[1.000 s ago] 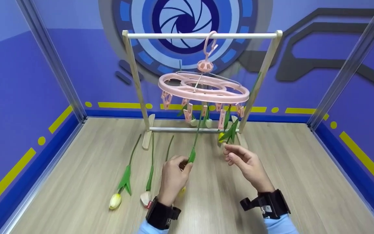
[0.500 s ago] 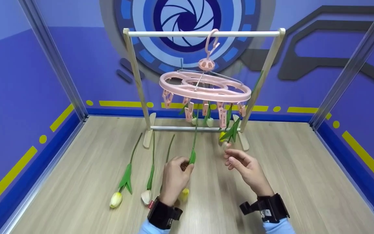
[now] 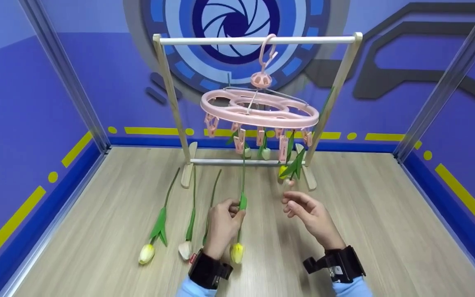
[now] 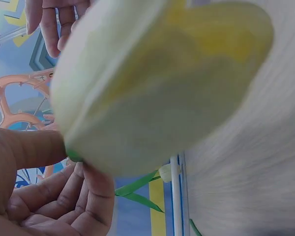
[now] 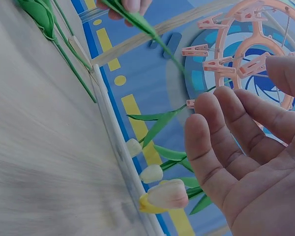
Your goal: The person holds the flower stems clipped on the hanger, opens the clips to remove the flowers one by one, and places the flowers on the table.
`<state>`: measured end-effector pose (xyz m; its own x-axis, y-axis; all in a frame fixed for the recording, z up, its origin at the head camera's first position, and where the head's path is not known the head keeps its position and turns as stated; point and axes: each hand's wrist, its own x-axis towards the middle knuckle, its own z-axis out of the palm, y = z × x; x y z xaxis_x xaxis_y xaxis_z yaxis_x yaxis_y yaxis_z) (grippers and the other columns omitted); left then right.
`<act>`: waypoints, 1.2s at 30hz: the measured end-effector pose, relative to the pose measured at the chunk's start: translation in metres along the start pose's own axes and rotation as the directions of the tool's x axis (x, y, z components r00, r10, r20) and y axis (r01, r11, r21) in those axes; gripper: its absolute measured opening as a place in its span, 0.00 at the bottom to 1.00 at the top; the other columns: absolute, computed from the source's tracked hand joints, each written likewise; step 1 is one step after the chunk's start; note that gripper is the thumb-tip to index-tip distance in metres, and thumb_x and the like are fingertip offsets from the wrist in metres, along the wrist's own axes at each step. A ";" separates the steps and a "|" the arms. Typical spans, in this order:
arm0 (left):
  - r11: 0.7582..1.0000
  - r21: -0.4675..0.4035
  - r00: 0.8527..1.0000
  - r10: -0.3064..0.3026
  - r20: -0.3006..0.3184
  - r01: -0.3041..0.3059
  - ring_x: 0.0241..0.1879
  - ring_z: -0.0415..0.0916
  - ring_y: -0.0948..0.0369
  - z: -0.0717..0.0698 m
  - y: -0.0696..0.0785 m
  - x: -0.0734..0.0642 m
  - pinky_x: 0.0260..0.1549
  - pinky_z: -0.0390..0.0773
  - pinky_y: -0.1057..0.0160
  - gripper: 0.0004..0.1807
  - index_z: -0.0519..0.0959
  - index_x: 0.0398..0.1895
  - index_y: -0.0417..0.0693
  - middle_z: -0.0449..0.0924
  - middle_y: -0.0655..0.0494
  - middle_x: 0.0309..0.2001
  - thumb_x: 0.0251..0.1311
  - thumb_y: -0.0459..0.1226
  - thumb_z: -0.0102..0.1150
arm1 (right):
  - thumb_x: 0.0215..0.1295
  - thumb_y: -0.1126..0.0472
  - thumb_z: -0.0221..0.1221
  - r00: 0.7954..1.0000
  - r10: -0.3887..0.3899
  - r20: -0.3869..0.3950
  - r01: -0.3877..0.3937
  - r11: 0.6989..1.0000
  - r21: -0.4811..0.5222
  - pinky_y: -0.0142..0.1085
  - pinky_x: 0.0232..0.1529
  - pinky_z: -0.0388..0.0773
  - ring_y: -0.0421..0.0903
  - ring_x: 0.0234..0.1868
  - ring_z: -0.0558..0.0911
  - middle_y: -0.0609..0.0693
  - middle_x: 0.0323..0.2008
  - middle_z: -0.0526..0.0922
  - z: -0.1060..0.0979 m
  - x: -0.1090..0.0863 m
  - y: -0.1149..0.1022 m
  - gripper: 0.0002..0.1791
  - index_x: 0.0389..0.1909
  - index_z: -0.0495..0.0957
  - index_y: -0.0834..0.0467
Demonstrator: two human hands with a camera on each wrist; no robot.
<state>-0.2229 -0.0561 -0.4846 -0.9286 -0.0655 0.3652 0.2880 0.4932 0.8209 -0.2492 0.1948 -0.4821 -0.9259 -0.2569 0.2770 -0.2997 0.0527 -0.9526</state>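
My left hand (image 3: 224, 220) pinches a yellow tulip (image 3: 236, 252) by its stem and leaf, stem tip up and blossom down. Close up in the left wrist view, the pale yellow blossom (image 4: 162, 98) covers part of that hand (image 4: 64, 191). With fingers loosely bent, my right hand (image 3: 312, 216) holds nothing. It is just below a pinkish-white tulip (image 3: 289, 182) that hangs head down, apart from it. Above both hands is a pink round clip hanger (image 3: 258, 119) with small pegs; several tulips hang from it, including a white one (image 3: 266, 154) and a yellow one (image 3: 283, 171).
A wooden rack (image 3: 171, 90) with a white top bar (image 3: 212, 41) carries the hanger. On the tabletop (image 3: 97, 231) left of my left hand lie a pale yellow tulip (image 3: 146, 253), a white tulip (image 3: 185, 250) and another green stem (image 3: 212, 202). Printed panels surround the table.
The stem tip of the tulip in my left hand has swung left, and its blossom now shows beside the wrist. My right hand has drawn slightly down from the hanging pinkish-white tulip.
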 end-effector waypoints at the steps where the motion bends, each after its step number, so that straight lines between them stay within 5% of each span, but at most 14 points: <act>1: 1.000 0.000 1.000 -0.013 0.005 0.013 0.29 0.82 0.58 0.000 -0.001 0.000 0.30 0.83 0.61 0.08 0.85 0.42 0.34 0.85 0.49 0.30 0.58 0.26 0.69 | 0.77 0.67 0.56 1.000 -0.001 0.000 0.001 1.000 0.001 0.33 0.43 0.84 0.43 0.42 0.84 0.70 0.49 0.81 0.000 0.000 0.000 0.17 0.59 0.76 0.75; 16: 0.989 0.080 0.992 -0.123 0.014 0.121 0.24 0.78 0.61 0.012 -0.010 -0.003 0.26 0.78 0.61 0.10 0.83 0.42 0.34 0.82 0.52 0.27 0.58 0.25 0.69 | 0.77 0.67 0.56 1.000 -0.002 0.014 0.002 1.000 -0.007 0.34 0.42 0.83 0.43 0.41 0.84 0.71 0.50 0.81 0.001 0.000 0.003 0.17 0.59 0.76 0.76; 28: 0.973 0.129 0.977 -0.201 0.065 0.191 0.25 0.76 0.61 0.017 -0.016 -0.006 0.29 0.78 0.58 0.18 0.82 0.46 0.33 0.80 0.55 0.26 0.50 0.22 0.68 | 0.76 0.64 0.58 0.996 0.084 0.026 -0.082 0.995 -0.055 0.32 0.43 0.82 0.42 0.41 0.83 0.69 0.51 0.82 0.005 0.000 0.014 0.18 0.60 0.77 0.72; 36: 0.968 0.161 0.976 -0.207 0.068 0.194 0.22 0.69 0.61 0.021 -0.021 -0.009 0.22 0.71 0.63 0.18 0.81 0.47 0.30 0.78 0.52 0.24 0.51 0.18 0.60 | 0.76 0.65 0.58 0.991 0.120 0.053 -0.117 0.991 -0.062 0.32 0.44 0.82 0.42 0.42 0.84 0.72 0.53 0.81 0.007 0.001 0.020 0.19 0.61 0.76 0.73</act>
<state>-0.2254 -0.0475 -0.5149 -0.9819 -0.1068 0.1562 0.0606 0.6044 0.7944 -0.2543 0.1890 -0.5016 -0.9417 -0.2994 0.1536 -0.2032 0.1423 -0.9687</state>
